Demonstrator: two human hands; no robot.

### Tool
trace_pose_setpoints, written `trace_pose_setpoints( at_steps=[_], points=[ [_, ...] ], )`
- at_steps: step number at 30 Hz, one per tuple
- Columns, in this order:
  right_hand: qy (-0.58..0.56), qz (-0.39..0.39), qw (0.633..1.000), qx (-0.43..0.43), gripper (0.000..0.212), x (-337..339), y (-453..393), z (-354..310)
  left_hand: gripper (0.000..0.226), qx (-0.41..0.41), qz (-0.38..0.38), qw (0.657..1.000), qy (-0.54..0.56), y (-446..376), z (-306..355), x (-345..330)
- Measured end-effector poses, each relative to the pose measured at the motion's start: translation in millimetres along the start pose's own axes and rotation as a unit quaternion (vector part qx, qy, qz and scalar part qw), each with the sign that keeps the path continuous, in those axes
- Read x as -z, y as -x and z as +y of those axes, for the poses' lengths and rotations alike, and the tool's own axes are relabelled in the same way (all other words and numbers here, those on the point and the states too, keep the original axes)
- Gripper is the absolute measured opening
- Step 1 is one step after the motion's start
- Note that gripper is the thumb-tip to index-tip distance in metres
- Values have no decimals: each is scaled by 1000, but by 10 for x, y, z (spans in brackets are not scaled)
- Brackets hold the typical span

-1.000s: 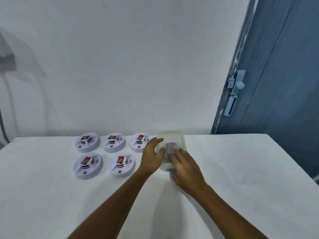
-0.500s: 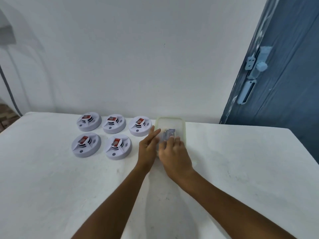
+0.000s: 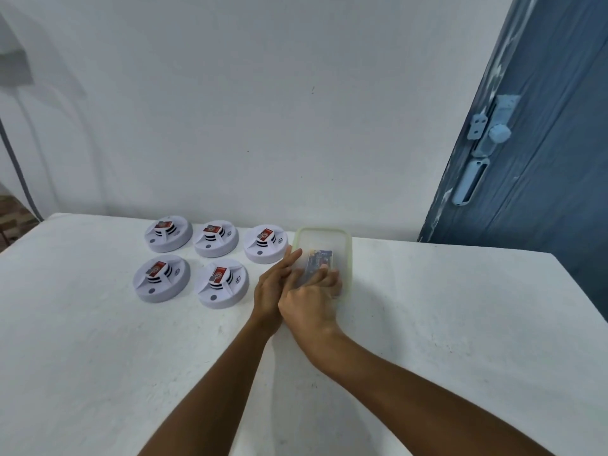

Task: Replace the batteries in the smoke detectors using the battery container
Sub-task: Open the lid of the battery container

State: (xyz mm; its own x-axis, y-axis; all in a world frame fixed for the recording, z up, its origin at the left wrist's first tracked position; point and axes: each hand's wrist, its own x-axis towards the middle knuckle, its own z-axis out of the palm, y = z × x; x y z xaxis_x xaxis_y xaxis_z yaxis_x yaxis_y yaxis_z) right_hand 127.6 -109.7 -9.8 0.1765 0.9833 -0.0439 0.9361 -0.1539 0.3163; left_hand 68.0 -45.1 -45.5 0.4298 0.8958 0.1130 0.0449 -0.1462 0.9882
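Several white round smoke detectors point(image 3: 221, 283), each with a red battery showing on top, lie in two rows at the table's far left-centre. To their right stands the battery container point(image 3: 342, 248), a translucent box with a pale green lid; dark batteries show through it. My left hand point(image 3: 271, 291) lies with straight fingers against the container's left side. My right hand point(image 3: 309, 304) rests on the near part of the lid, fingertips pressed onto it, overlapping my left hand. The container's near end is hidden under my hands.
The white table point(image 3: 444, 324) runs up to a white wall at the back. A blue door point(image 3: 543, 143) with a pale latch stands at the right, past the table's right edge. A grey cable point(image 3: 16, 172) hangs at the far left.
My right hand has slid left across the lid until it overlaps my left hand. My left hand's fingers have straightened along the container's side. The container and detectors have stayed put.
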Motion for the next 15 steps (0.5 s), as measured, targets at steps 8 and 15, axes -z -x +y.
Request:
trace_pose_setpoints(
  at_steps=[8, 15],
  points=[
    [4, -11, 1000, -4, 59, -33, -19, -38, 43, -23, -2, 1000, -10, 8, -19, 11],
    [-37, -15, 999, 24, 68, 52, 117, 111, 46, 12, 14, 1000, -13, -24, -44, -9]
  ],
)
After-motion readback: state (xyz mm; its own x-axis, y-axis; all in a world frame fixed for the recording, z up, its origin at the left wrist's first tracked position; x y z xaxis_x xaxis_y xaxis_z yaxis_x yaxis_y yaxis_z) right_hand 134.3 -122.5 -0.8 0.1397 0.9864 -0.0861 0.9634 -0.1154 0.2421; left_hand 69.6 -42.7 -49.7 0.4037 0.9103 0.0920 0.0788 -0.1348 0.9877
